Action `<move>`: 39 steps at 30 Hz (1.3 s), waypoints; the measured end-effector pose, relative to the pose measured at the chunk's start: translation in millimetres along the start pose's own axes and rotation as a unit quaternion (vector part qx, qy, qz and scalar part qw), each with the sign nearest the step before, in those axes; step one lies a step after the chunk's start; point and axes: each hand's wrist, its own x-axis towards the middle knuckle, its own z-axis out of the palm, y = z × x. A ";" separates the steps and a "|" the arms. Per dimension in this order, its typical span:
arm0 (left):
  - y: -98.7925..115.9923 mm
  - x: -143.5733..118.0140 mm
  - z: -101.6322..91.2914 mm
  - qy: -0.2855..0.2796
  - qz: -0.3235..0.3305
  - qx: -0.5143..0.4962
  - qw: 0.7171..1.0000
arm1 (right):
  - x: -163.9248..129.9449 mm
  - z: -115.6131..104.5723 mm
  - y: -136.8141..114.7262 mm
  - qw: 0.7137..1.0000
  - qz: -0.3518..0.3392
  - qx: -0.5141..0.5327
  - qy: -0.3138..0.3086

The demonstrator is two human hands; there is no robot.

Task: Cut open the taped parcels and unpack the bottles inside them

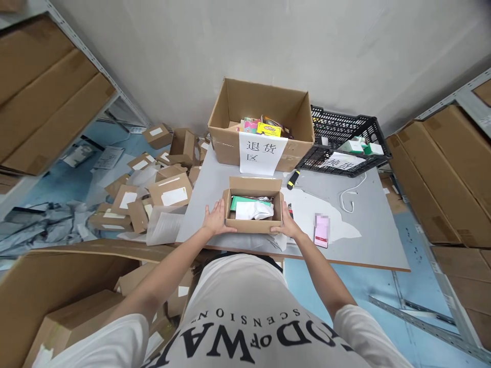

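Note:
A small open cardboard box [253, 224] sits near the front edge of the grey table [376, 240]. Inside it lie a green item [245, 201] and crumpled white paper [255, 210]. My left hand [217, 218] presses flat against the box's left side. My right hand [287, 222] holds the right side. Both hands clasp the box between them, and it rests on the table.
A large open carton [261, 125] with a paper sign and colourful items stands behind, a black plastic crate [345, 140] to its right. A phone [321, 231], white cable [351, 197] and black-yellow marker [293, 179] lie on the table. Many small boxes [153, 194] litter the floor at left.

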 end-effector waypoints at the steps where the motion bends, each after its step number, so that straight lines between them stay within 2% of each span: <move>1: 0.5 -1.0 0.5 0.005 -0.004 -0.005 1.000 | -1.4 -1.5 -1.9 1.000 0.008 -0.022 0.001; 5: 3.0 -6.3 -4.6 0.038 -0.007 -0.009 0.999 | -3.6 -16.0 -19.3 0.988 0.037 -0.145 0.046; 8: 5.4 -9.7 -10.2 0.062 0.009 -0.006 0.998 | 4.3 -29.9 -42.7 0.967 0.002 -0.225 0.115; 9: 6.4 -10.7 -11.8 0.067 0.016 -0.005 0.998 | 9.5 -33.5 -51.2 0.963 -0.026 -0.242 0.119; 11: 9.0 -12.6 -14.4 0.072 0.033 -0.003 0.997 | 23.0 -37.4 -66.7 0.956 -0.104 -0.263 0.073; 13: 12.5 -14.7 -16.5 0.070 0.049 0.000 0.996 | 38.2 -36.5 -78.2 0.943 -0.163 -0.288 -0.013; 15: 17.1 -16.8 -18.2 0.066 0.062 0.004 0.996 | 51.9 -31.7 -84.9 0.927 -0.164 -0.326 -0.087; 17: 22.6 -18.4 -19.6 0.062 0.074 0.005 0.995 | 62.1 -25.6 -87.5 0.913 -0.146 -0.360 -0.124; 22: 37.8 -14.6 -22.6 0.063 0.086 -0.016 0.994 | 73.5 -18.8 -88.1 0.905 -0.165 -0.371 -0.131; 28: 56.1 11.9 -26.2 0.071 0.095 -0.036 0.992 | 76.2 -30.0 -104.8 0.917 -0.094 -0.354 -0.159; 32: 70.0 30.5 -34.5 0.054 0.131 -0.059 0.988 | 73.3 -43.2 -126.0 0.931 -0.070 -0.333 -0.136; 35: 75.6 35.8 -49.7 0.064 0.139 -0.073 0.986 | 69.2 -59.7 -137.8 0.948 -0.076 -0.299 -0.075; 37: 70.8 35.6 -64.9 0.082 0.124 -0.100 0.984 | 66.4 -74.0 -139.2 0.964 -0.087 -0.252 -0.016; 39: 55.2 33.9 -81.8 0.098 0.102 -0.156 0.978 | 64.6 -88.0 -133.8 0.976 -0.101 -0.188 0.042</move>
